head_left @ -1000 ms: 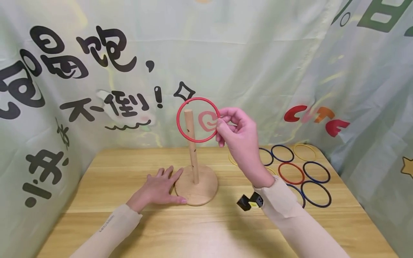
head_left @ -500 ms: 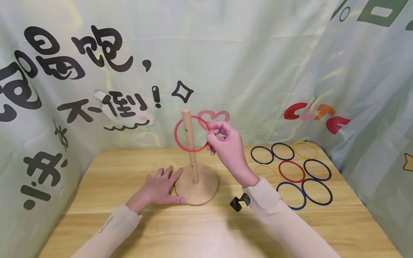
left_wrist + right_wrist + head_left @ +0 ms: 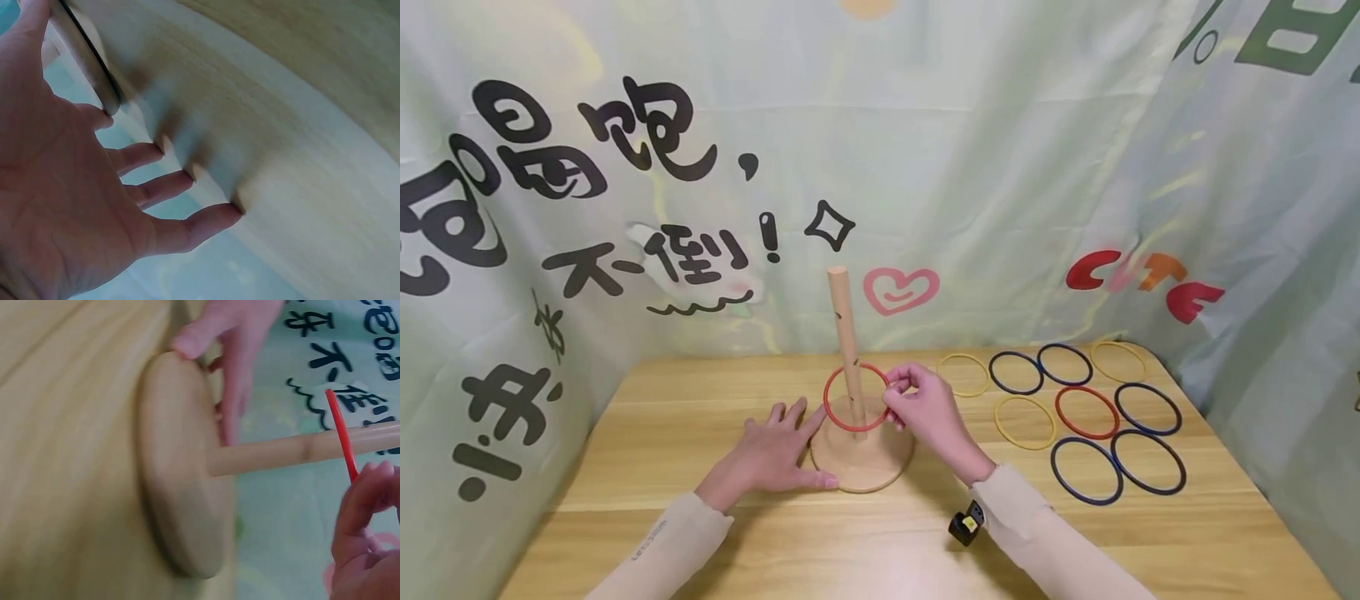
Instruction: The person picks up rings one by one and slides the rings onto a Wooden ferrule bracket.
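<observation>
A wooden post [image 3: 842, 321] rises from a round wooden base [image 3: 861, 467] on the table. My right hand [image 3: 928, 412] pinches a red ring [image 3: 829, 408] by its right side, between thumb and fingers. The ring encircles the lower part of the post, above the base; in the right wrist view the red ring [image 3: 340, 425] crosses the post edge-on. My left hand [image 3: 775, 450] rests with spread fingers at the left edge of the base, and the left wrist view shows its fingertips [image 3: 231, 212] against the tabletop.
On the right of the table [image 3: 700, 550] lie several flat rings: blue ones [image 3: 1054, 471], yellow ones [image 3: 997, 421] and a red one [image 3: 1060, 412]. A printed curtain [image 3: 1000, 167] stands behind the table and along its sides. A small black device [image 3: 966, 525] sits at my right wrist.
My right hand has lowered the red ring from the post's top, down around it to the lower part. The left hand has stayed at the base.
</observation>
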Available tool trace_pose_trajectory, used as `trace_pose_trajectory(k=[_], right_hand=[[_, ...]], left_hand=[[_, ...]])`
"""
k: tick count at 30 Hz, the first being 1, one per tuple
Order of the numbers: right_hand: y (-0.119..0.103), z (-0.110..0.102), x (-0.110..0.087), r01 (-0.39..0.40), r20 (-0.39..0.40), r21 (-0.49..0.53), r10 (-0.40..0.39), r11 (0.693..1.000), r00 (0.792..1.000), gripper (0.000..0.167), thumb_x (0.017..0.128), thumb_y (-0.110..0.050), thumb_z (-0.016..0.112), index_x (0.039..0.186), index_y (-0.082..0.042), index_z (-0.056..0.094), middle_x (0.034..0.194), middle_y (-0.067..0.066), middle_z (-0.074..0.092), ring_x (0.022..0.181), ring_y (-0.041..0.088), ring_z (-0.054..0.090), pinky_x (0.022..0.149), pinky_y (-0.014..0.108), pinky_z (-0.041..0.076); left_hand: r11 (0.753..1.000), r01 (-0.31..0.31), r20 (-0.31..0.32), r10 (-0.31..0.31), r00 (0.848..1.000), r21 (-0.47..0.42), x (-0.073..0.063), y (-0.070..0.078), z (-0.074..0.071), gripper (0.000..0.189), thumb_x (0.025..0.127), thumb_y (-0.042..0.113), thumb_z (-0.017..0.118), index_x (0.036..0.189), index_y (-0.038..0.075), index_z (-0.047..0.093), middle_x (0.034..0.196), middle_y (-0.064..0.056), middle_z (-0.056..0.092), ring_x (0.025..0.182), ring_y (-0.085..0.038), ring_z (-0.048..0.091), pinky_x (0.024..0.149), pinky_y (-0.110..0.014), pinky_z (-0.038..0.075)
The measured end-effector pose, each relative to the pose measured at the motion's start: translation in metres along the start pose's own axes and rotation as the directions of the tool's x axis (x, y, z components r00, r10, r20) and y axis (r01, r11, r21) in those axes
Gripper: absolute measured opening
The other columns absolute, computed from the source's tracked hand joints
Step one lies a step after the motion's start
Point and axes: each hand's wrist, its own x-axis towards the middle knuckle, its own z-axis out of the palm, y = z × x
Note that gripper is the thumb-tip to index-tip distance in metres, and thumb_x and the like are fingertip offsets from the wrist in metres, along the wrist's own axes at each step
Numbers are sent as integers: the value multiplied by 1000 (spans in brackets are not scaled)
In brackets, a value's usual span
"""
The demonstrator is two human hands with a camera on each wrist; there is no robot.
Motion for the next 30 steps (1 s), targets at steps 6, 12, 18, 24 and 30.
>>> trace_pose_trajectory(k=[6, 12, 18, 24, 30], right_hand=[[22, -1, -1, -41, 122, -95, 53, 995, 991, 17, 96, 4, 64, 111, 7, 68, 79, 6, 64, 54, 14, 63, 52, 29, 54], [40, 1, 0, -59, 189, -144, 86, 988, 978, 15, 95, 5, 62, 109, 6, 68, 77, 7, 66, 55, 13, 62, 54, 28, 54], [49, 1, -1, -94, 178, -156, 122, 983, 977, 15, 93, 6, 62, 106, 5, 69, 76, 7, 67, 58, 13, 63, 54, 25, 52], [51, 1, -4, -69, 190, -192, 106, 979, 976, 10, 94, 8, 64, 103, 4, 68, 75, 7, 67, 60, 14, 66, 56, 26, 55], [51, -3, -5, -22, 173, -249, 67, 968, 983, 10, 94, 8, 66, 101, 2, 68, 76, 4, 66, 60, 14, 66, 56, 25, 53]], left_hand=[[1000, 12, 26, -12, 1000, -7, 3, 4, -4, 125, 82, 92, 66, 175, 17, 30, 170, -29, 34, 146, -58, 40, 93, -86, 41], [1000, 11, 41, -9, 999, -26, 2, 5, -4, 124, 83, 89, 69, 175, 16, 29, 170, -31, 32, 146, -60, 38, 92, -86, 41], [1000, 1, 40, 0, 999, -20, 4, 5, -1, 124, 84, 89, 69, 175, 15, 28, 170, -30, 32, 146, -60, 38, 90, -86, 42], [1000, 10, 48, -9, 999, -20, 4, 5, 0, 125, 83, 90, 68, 175, 17, 28, 170, -30, 32, 147, -61, 37, 91, -85, 42], [1000, 12, 57, -10, 998, -28, 2, 5, -3, 124, 84, 88, 69, 176, 16, 26, 171, -31, 30, 148, -61, 36, 93, -87, 40]])
